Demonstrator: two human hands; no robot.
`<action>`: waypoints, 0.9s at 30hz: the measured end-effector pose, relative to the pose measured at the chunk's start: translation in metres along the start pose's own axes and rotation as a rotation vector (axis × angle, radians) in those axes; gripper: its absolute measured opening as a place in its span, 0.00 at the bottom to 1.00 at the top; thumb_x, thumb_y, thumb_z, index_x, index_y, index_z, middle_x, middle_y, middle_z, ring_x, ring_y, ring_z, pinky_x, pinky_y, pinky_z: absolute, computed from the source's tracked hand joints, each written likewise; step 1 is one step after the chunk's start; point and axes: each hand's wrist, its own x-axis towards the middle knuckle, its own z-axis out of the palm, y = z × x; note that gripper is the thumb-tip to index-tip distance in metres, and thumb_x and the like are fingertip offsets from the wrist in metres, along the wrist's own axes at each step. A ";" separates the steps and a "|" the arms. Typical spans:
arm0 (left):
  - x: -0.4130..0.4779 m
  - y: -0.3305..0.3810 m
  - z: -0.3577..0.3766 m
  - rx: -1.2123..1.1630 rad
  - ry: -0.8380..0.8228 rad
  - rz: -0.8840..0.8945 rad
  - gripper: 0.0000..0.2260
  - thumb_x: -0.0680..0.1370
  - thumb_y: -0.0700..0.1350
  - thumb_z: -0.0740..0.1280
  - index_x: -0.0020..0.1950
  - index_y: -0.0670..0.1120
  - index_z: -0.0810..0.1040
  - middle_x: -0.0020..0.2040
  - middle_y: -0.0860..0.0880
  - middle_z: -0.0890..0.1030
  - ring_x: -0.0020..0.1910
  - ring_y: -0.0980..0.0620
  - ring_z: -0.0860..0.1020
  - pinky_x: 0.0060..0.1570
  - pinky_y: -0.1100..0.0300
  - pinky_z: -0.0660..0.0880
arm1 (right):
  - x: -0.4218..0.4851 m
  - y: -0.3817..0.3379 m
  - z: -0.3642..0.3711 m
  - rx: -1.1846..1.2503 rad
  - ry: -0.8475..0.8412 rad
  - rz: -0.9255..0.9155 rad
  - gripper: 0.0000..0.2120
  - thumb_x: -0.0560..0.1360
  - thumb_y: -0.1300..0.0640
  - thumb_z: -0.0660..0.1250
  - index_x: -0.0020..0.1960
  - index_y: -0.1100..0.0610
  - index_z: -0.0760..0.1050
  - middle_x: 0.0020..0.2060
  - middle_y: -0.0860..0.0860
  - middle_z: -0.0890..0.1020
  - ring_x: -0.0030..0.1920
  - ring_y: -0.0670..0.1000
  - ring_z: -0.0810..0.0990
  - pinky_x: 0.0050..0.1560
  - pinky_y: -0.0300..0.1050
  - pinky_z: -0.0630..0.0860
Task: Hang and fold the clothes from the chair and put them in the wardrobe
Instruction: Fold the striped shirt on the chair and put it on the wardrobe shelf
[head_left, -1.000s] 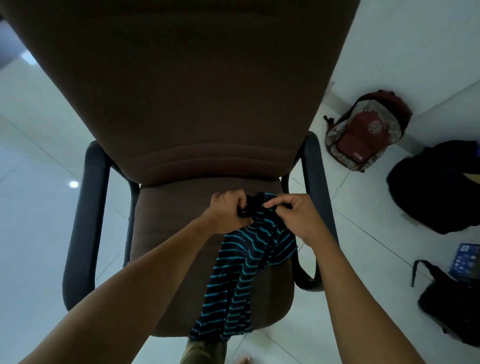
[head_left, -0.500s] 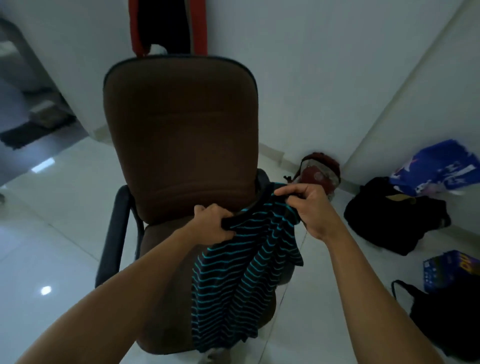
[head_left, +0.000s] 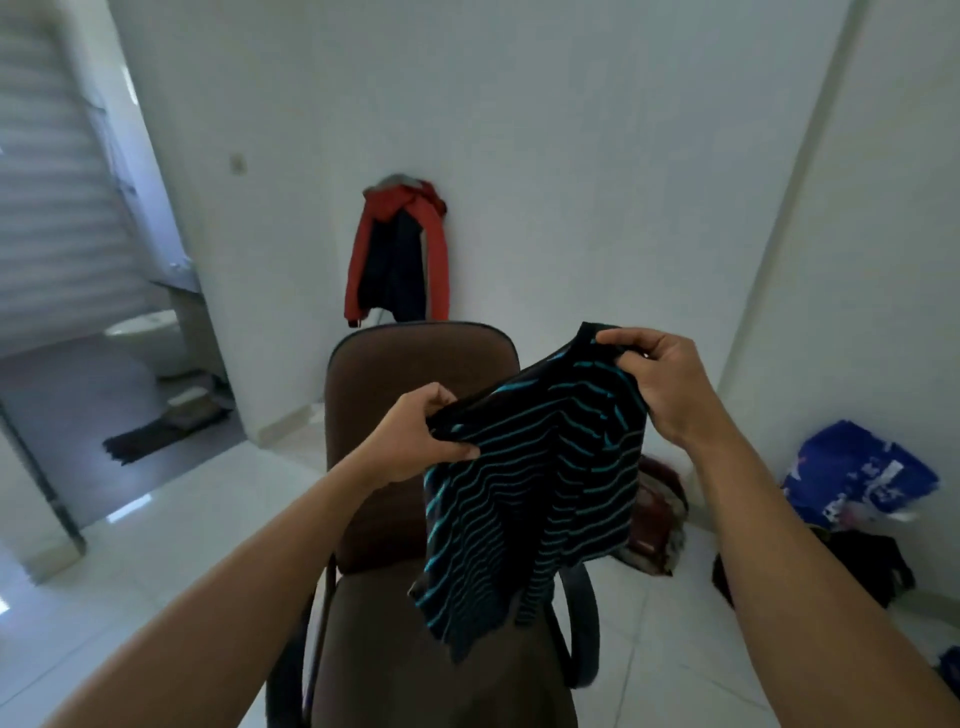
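Two hands hold one garment up at the centre of the frame: the left hand (head_left: 415, 436) is closed in a fist on the lower-left end of the top edge of a black shirt with teal stripes (head_left: 535, 478), and the right hand (head_left: 660, 384), higher and toward the right of the frame, pinches the other end between thumb and curled fingers; the cloth hangs down from both grips, clear of the seat, in front of the brown chair (head_left: 415, 374); the chair stands at lower centre with its dark armrest (head_left: 582, 623) showing at the right; a red and dark jacket (head_left: 400, 249) hangs on the white wall at upper centre; a blue bag (head_left: 857, 478) and a black bag (head_left: 872, 566) lie on the floor at right; a dark mat (head_left: 156, 436) lies at left.
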 end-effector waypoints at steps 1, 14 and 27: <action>-0.003 0.011 -0.010 -0.058 0.043 0.010 0.20 0.64 0.43 0.83 0.47 0.48 0.75 0.43 0.53 0.82 0.42 0.56 0.82 0.43 0.62 0.77 | -0.001 -0.013 0.000 0.012 0.004 -0.015 0.17 0.77 0.73 0.62 0.46 0.57 0.85 0.43 0.56 0.87 0.45 0.57 0.85 0.49 0.50 0.84; -0.073 0.114 -0.151 -0.586 0.023 0.105 0.21 0.69 0.39 0.79 0.56 0.44 0.72 0.49 0.37 0.81 0.45 0.41 0.82 0.45 0.51 0.83 | -0.038 -0.134 0.033 -0.026 -0.018 -0.213 0.08 0.77 0.67 0.69 0.51 0.57 0.84 0.45 0.53 0.88 0.48 0.52 0.86 0.47 0.41 0.83; -0.111 0.174 -0.233 0.177 0.003 0.114 0.05 0.74 0.38 0.75 0.44 0.49 0.86 0.47 0.48 0.86 0.49 0.50 0.84 0.55 0.55 0.80 | -0.073 -0.189 0.045 -0.390 -0.198 -0.342 0.11 0.78 0.68 0.67 0.46 0.56 0.86 0.49 0.53 0.87 0.50 0.50 0.86 0.52 0.42 0.83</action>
